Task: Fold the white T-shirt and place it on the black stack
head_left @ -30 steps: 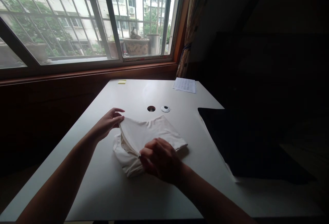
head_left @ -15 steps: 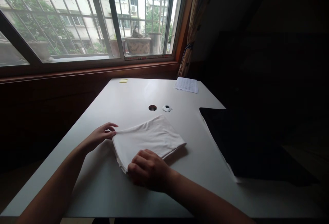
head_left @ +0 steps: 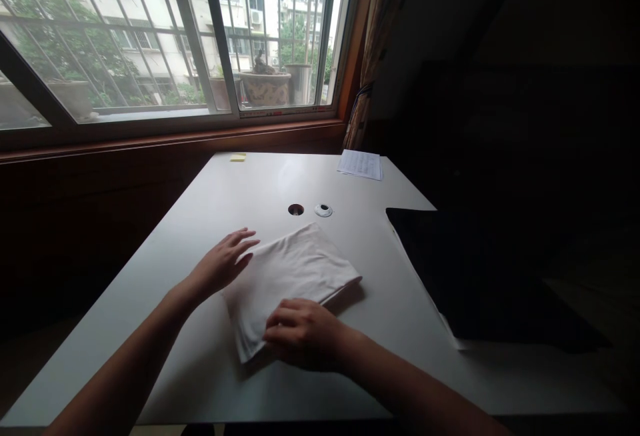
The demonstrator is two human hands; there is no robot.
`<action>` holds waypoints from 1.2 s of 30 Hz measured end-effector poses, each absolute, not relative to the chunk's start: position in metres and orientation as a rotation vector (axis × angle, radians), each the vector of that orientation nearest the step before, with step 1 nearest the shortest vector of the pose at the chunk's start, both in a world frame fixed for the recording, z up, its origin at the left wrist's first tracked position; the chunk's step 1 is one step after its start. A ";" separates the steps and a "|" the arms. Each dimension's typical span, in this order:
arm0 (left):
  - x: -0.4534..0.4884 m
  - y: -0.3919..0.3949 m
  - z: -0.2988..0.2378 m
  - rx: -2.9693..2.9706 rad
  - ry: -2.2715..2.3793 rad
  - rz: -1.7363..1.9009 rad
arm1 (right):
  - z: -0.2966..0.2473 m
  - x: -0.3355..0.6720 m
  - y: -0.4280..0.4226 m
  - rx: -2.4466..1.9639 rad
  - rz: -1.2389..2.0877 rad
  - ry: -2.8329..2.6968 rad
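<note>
A folded white cloth (head_left: 295, 263), perhaps a garment, lies at an angle on the white table (head_left: 200, 203), with shallow wrinkles across its top. My left hand (head_left: 225, 263) hovers at the cloth's left edge, fingers spread and nothing in them. At the near edge, my right hand (head_left: 305, 333) is curled with its fingers bent over the fabric, which it appears to grip; its fingertips are partly hidden. The cloth's near left corner shows free between my hands.
Beyond the cloth are a round table hole (head_left: 296, 210) and a white ring-shaped cover (head_left: 323, 210). Printed papers (head_left: 361, 164) and a yellow sticky note (head_left: 239, 157) lie at the far edge. Dark fabric (head_left: 465, 276) covers the right side. A barred window (head_left: 165, 36) stands behind.
My left hand has let go of the cloth's left corner and moved right, opening. My right hand has shifted slightly right along the near edge, and the cloth's left side has spread lower.
</note>
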State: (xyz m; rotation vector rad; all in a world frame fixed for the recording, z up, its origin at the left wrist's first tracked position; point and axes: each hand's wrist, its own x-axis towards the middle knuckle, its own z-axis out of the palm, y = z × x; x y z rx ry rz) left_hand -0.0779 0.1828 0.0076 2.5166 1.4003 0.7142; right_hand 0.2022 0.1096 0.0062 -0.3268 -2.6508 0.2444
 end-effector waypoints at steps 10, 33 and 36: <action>-0.009 0.184 -0.031 2.696 1.304 0.208 | -0.036 0.282 0.143 -1.130 -0.044 -2.702; 0.076 0.231 -0.029 2.901 1.014 0.167 | -0.038 0.327 0.110 -1.069 0.207 -2.742; 0.088 0.260 -0.037 2.855 1.034 0.142 | -0.039 0.328 0.108 -1.063 0.208 -2.721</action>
